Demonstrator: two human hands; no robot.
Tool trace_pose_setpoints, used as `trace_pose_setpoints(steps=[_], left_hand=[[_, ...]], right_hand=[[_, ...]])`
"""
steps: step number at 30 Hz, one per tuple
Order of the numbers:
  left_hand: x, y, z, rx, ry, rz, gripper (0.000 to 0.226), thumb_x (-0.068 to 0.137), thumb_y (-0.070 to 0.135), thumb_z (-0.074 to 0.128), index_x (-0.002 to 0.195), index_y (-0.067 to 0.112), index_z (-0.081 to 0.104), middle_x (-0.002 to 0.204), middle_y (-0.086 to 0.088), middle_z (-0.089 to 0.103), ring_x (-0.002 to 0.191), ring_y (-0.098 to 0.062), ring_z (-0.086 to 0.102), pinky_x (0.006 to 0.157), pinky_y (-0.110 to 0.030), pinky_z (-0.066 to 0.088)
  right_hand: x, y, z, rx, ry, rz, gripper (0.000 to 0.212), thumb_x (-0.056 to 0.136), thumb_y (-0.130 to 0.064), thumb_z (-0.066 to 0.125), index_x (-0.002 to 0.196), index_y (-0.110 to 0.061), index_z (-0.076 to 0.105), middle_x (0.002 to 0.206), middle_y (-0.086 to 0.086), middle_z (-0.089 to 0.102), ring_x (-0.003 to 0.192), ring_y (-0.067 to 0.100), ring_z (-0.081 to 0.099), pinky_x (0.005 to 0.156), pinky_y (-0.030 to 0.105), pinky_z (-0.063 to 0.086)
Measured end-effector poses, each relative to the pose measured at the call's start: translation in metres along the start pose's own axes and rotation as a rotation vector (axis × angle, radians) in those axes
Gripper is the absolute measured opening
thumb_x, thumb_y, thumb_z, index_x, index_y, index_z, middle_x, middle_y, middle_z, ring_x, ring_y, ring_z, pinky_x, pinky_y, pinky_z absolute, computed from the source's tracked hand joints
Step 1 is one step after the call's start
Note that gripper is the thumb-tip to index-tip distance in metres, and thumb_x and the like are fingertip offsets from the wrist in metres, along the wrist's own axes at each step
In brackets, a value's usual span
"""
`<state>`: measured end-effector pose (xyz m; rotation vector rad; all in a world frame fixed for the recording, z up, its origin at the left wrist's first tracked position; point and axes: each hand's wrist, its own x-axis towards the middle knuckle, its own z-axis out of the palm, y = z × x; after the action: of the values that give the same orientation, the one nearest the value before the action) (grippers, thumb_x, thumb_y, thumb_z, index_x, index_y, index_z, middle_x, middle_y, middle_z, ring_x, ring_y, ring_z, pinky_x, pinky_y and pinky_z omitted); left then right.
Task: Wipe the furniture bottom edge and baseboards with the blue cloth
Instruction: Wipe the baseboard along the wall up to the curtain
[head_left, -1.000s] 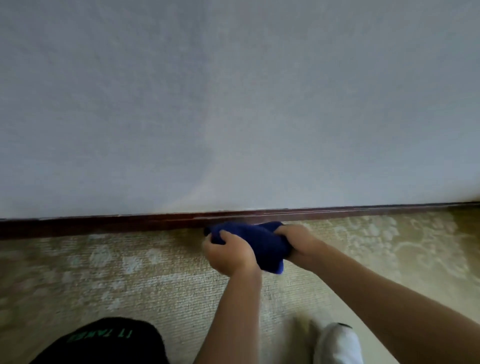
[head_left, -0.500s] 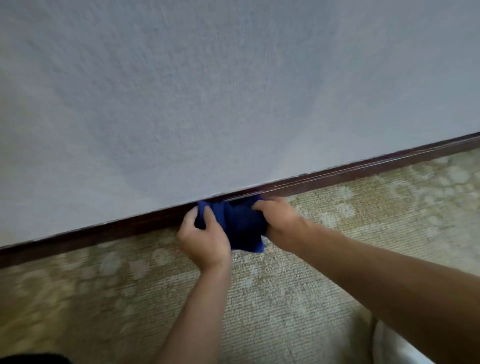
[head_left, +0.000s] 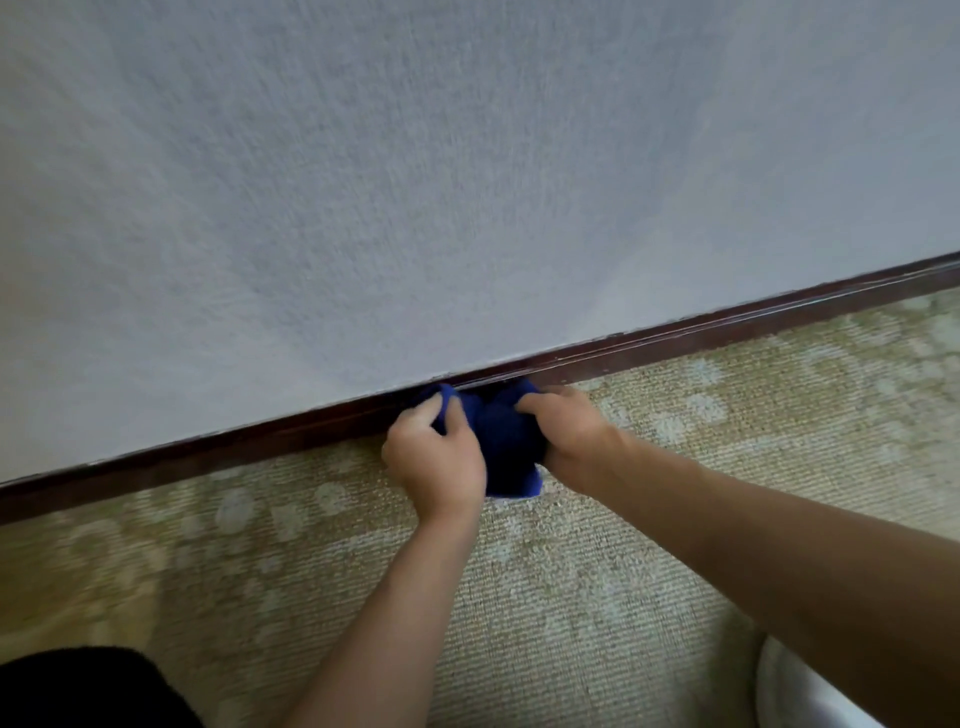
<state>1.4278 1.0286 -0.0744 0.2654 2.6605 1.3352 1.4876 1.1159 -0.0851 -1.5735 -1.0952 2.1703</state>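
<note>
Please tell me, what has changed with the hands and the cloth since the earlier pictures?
Both hands, left hand and right hand, carried the blue cloth forward until it met the dark baseboard. Neither let go; both still grip the bunched cloth. Carpet unchanged.

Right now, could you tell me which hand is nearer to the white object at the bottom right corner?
The right hand. It grips the blue cloth on the side toward the white object; the left hand grips the cloth's far side.
</note>
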Motion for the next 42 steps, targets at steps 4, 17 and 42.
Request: trace_pose_setpoints(steps=[4,17,42], left_hand=[[0.006,0.000,-0.011,0.001,0.005,-0.033,0.022,0.090,0.014,0.063,0.105,0.003,0.073,0.102,-0.009,0.074,0.088,-0.017,0.064,0.077,-0.019,0.038],[-0.015,0.029,0.028,0.075,-0.252,0.170,0.021,0.090,0.012,0.060,0.102,0.003,0.073,0.106,-0.015,0.072,0.103,-0.029,0.064,0.084,-0.026,0.042],[-0.037,0.043,0.053,-0.039,-0.217,0.079,0.027,0.091,0.015,0.059,0.114,0.004,0.069,0.115,-0.013,0.070,0.111,-0.026,0.062,0.091,-0.023,0.041]], right_hand=[[-0.002,0.002,-0.005,0.030,0.028,0.020,0.018,0.090,0.008,0.046,0.079,-0.002,0.056,0.081,0.014,0.061,0.074,0.026,0.060,0.067,0.035,0.051],[0.012,-0.006,-0.049,0.013,0.287,0.044,0.039,0.089,-0.012,0.054,0.125,0.002,0.055,0.110,0.013,0.059,0.095,0.023,0.056,0.080,0.034,0.051],[0.010,-0.030,-0.076,0.112,0.164,-0.036,0.022,0.087,0.009,0.043,0.077,-0.005,0.056,0.090,0.017,0.061,0.080,0.027,0.060,0.063,0.027,0.053]])
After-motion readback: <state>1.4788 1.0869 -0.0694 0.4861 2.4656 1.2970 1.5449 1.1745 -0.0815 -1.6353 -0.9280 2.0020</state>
